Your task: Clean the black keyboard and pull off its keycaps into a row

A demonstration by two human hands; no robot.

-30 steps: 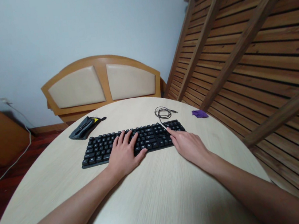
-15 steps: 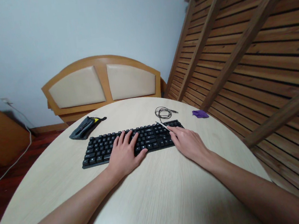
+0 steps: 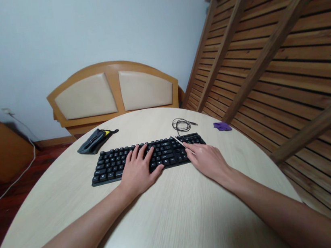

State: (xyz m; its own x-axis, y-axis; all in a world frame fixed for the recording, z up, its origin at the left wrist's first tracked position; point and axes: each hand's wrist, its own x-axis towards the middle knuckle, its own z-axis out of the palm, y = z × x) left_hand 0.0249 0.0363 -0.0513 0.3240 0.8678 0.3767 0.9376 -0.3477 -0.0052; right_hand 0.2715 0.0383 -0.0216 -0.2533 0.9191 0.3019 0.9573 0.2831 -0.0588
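Note:
A black keyboard lies across the round table. My left hand rests flat on its middle keys, fingers spread and holding nothing. Over the keyboard's right part, my right hand is closed round a thin white stick, which slants up and to the left above the keys. What the far tip of the stick is like is too small to make out. Behind the keyboard lies its coiled black cable, with the plug at the right end.
The pale round table holds a dark pouch with a yellow part at the back left and a crumpled purple cloth at the back right. A padded headboard stands behind, and a slatted wooden frame leans at the right.
My right hand has shifted slightly left with the white stick, whose tip now sits a little further left over the keys. My left hand stays on the keyboard.

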